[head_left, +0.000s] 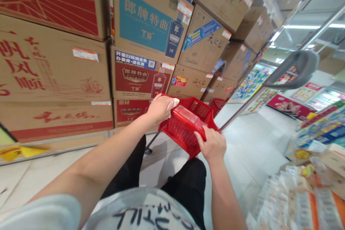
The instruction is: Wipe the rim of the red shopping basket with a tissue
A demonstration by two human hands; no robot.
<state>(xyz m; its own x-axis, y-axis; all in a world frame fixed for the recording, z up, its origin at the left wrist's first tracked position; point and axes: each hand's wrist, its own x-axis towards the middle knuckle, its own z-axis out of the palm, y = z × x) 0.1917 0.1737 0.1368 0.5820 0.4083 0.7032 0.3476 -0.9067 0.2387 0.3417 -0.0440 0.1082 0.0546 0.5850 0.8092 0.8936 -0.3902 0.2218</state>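
Observation:
A red plastic shopping cart (183,133) stands in front of my legs, its basket sides pierced with holes. My left hand (161,109) is closed on the left end of the cart's handle (188,115). A small white scrap (174,102), perhaps tissue, shows at its fingers; I cannot make out what it is. On the right end of the same handle, my right hand (212,142) is wrapped with the thumb on the near side. The part of the basket that I can see holds nothing I can make out.
Stacked cardboard cartons (145,25) line the left side, close to the cart. A slanting metal pole (242,111) with a grey loop (295,70) rises at right. Packaged goods (302,194) are piled at lower right. White tiled floor (248,151) runs between them.

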